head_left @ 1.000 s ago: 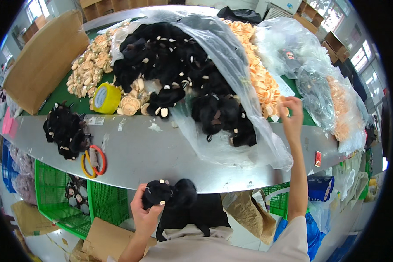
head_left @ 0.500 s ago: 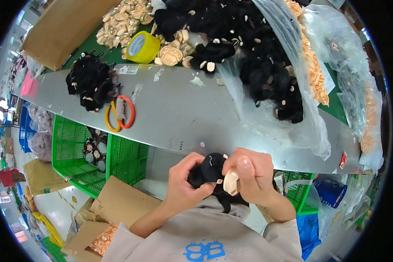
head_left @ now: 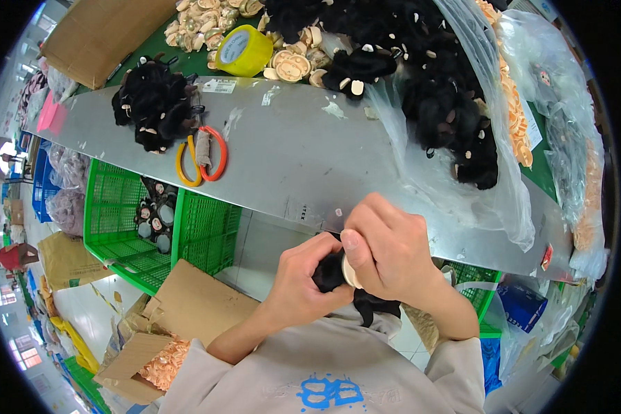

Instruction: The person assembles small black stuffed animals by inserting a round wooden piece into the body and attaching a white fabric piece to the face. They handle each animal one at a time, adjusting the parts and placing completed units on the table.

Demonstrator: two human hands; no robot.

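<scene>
Setting: a workshop seen from above; a long grey metal table runs slantwise across the view, with a green-covered surface behind it and pale floor below.
Labels on the table: a small white rectangular sticker near the far edge, and a small red tag at the near right edge.
Tape: a yellow roll of tape stands just behind the table's far edge.
Loose pile: a heap of black plush pieces lies at the table's left end, just beside two rings, one yellow and one orange-red.
Clear bag: a big clear plastic bag spills over the table's right part, holding many black plush pieces; beige round face pieces lie by its mouth.
Crates: green plastic crates sit under the table; one holds a few dark plush toys with pale faces.
Boxes: an open cardboard box at lower left holds pale orange pieces; a flat cardboard sheet lies at upper left.
Held thing: a black plush piece is in front of the person's chest, below the table's near edge; its long axis cannot be told, as the hands cover most of it.
Left hand: curled closed around the black plush piece from below.
Right hand: fingers bent tight, thumb pressing a beige round face piece against the plush.
</scene>
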